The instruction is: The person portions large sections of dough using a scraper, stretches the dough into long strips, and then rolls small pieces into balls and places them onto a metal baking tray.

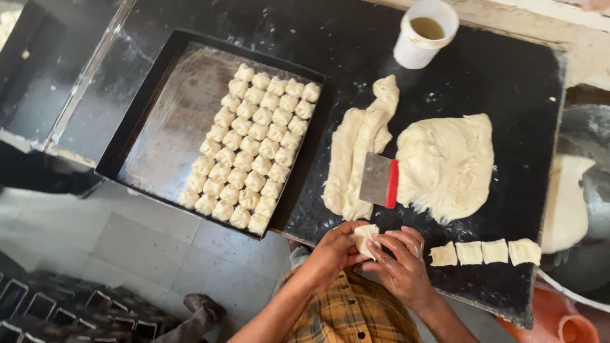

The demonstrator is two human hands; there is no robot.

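Dough piece [366, 238] sits at 6 o'clock of black surface [483, 76], pinched betw. both grips: left hand [335, 251] cups it, right hand [400, 260] fingers press on top. Scraper [380, 180] w/ red handle lies at 12 o'clock from them.

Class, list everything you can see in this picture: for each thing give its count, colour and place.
Baking tray: one, black, left on the worktop.
Shaped dough pieces: several rows, cream, tray's right half.
Worktop: one, black, floured.
Dough strips: a folded heap, cream, centre.
Dough mass: one, cream, right of centre.
Scraper: one, steel blade, red handle, between strips and mass.
Cut squares: four, cream, near edge, right.
Tub: one, white, far edge.
Dough piece: one, cream, in both hands.
Left hand, right hand: grip on the dough piece.
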